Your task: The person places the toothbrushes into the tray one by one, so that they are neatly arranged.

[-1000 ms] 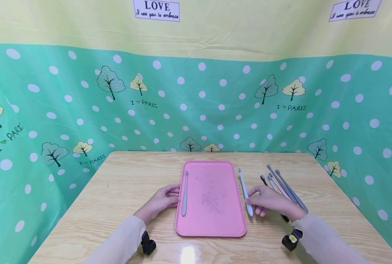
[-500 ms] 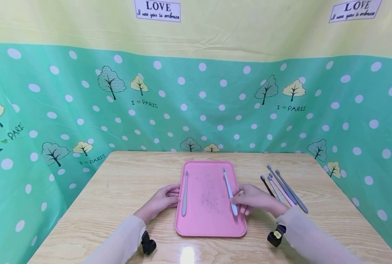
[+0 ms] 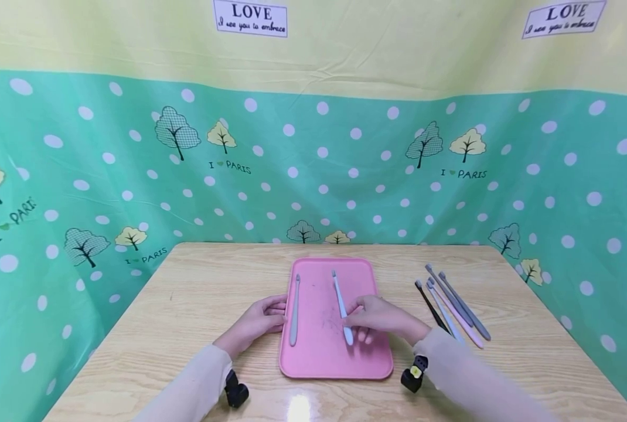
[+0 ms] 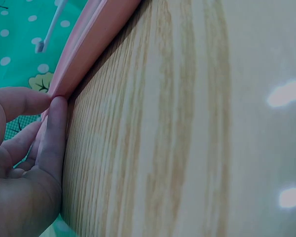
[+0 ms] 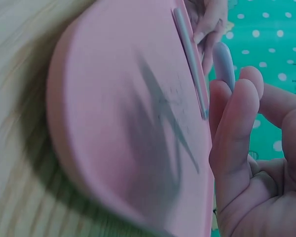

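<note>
My right hand [image 3: 379, 319] pinches a light blue toothbrush [image 3: 340, 299] by its handle, above the middle of the pink tray [image 3: 319, 366]. Its bristle end points away, toward the back of the tray. The right wrist view shows the handle end of this toothbrush [image 5: 223, 64] between fingertips and thumb, its shadow falling on the tray. A grey toothbrush [image 3: 295, 313] lies lengthwise along the tray's left side. At the tray's left rim, my left hand [image 3: 261, 319] pinches the edge between thumb and fingers; the left wrist view shows this grip on the rim [image 4: 84, 54].
Right of the tray, several toothbrushes lie in a loose fan on the wooden table [image 3: 213, 269]: a black one [image 3: 431, 306], a light blue one [image 3: 447, 310], a pink one [image 3: 463, 322] and grey ones [image 3: 472, 310]. A patterned curtain [image 3: 313, 176] hangs behind the table.
My right hand has carried the light blue toothbrush leftward from beside the tray, across its right rim, to over the tray's middle. The left hand has stayed at the left rim.
</note>
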Demonstrator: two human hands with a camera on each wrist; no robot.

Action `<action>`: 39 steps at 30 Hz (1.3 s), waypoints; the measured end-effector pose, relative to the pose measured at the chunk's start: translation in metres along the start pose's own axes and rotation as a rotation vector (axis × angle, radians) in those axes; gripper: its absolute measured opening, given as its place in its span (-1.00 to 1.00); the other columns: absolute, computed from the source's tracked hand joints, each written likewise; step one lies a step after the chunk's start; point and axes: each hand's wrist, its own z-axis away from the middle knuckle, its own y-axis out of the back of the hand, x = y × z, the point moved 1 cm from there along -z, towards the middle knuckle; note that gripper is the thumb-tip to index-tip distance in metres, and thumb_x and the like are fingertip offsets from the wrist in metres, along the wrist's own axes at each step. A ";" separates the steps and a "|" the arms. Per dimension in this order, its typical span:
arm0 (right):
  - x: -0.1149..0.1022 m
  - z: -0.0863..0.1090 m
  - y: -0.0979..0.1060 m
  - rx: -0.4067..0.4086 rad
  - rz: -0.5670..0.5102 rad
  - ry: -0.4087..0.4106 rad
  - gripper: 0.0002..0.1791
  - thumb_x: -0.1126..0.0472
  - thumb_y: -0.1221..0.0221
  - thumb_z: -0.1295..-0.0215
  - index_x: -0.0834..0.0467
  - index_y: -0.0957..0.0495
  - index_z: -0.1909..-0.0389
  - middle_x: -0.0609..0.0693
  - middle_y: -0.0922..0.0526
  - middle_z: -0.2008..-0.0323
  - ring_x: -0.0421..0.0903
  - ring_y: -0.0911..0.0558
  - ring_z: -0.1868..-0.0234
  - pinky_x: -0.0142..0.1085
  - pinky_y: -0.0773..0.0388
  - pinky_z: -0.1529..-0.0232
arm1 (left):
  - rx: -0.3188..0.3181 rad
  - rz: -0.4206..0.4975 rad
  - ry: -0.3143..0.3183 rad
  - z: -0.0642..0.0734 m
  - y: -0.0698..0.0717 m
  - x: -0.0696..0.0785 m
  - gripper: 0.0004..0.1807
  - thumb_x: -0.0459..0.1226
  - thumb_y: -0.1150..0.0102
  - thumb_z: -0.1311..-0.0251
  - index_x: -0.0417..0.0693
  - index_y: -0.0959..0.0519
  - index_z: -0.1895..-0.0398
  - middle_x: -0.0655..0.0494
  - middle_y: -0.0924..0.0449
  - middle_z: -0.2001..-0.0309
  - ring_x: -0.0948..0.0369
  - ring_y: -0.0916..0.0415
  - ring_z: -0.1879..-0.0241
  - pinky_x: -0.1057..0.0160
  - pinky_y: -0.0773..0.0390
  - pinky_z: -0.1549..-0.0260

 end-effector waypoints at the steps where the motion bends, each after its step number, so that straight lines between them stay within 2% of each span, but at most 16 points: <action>1: -0.001 -0.002 -0.002 -0.003 -0.002 0.000 -0.66 0.18 -0.28 -0.33 0.35 -0.48 0.05 0.12 -0.66 0.55 -0.21 -0.55 0.68 -0.44 -0.63 0.65 | -0.002 0.000 -0.002 0.000 0.000 0.000 -0.31 -0.52 -0.16 -0.22 -0.43 -0.23 -0.43 -0.28 -0.40 -0.15 0.07 -0.51 -0.02 0.15 -0.70 -0.02; 17: -0.006 -0.030 -0.031 -0.009 -0.024 -0.016 -0.74 0.21 -0.29 -0.31 0.31 -0.51 0.14 0.15 -0.68 0.51 -0.21 -0.58 0.66 -0.43 -0.66 0.62 | 0.004 0.013 -0.008 -0.001 0.000 0.000 -0.32 -0.53 -0.16 -0.20 -0.45 -0.24 -0.42 -0.28 -0.40 -0.14 0.12 -0.52 0.03 0.12 -0.70 -0.02; 23: -0.007 -0.040 -0.038 -0.016 -0.026 -0.029 -0.74 0.17 -0.31 -0.30 0.29 -0.53 0.23 0.12 -0.67 0.55 -0.22 -0.57 0.68 -0.44 -0.64 0.65 | 0.019 -0.004 0.006 -0.001 0.000 -0.001 -0.33 -0.51 -0.18 -0.22 -0.39 -0.27 -0.42 -0.24 -0.41 -0.14 0.09 -0.53 0.00 0.13 -0.70 -0.01; 30: -0.011 -0.049 -0.047 -0.040 -0.052 -0.033 -0.76 0.18 -0.30 -0.31 0.28 -0.54 0.23 0.08 -0.65 0.55 -0.20 -0.58 0.66 -0.44 -0.64 0.65 | 0.008 -0.027 0.012 -0.001 0.000 -0.001 -0.33 -0.48 -0.20 -0.26 -0.35 -0.25 -0.44 -0.23 -0.41 -0.14 0.07 -0.53 -0.02 0.16 -0.70 -0.01; 39: -0.011 -0.058 -0.056 -0.015 -0.066 -0.063 -0.80 0.21 -0.32 -0.29 0.28 -0.57 0.30 0.10 -0.67 0.56 -0.20 -0.58 0.68 -0.46 -0.61 0.70 | -0.013 -0.026 0.005 0.000 0.001 -0.001 -0.33 -0.47 -0.19 -0.28 -0.36 -0.24 -0.45 -0.26 -0.39 -0.15 0.04 -0.53 -0.05 0.17 -0.69 -0.02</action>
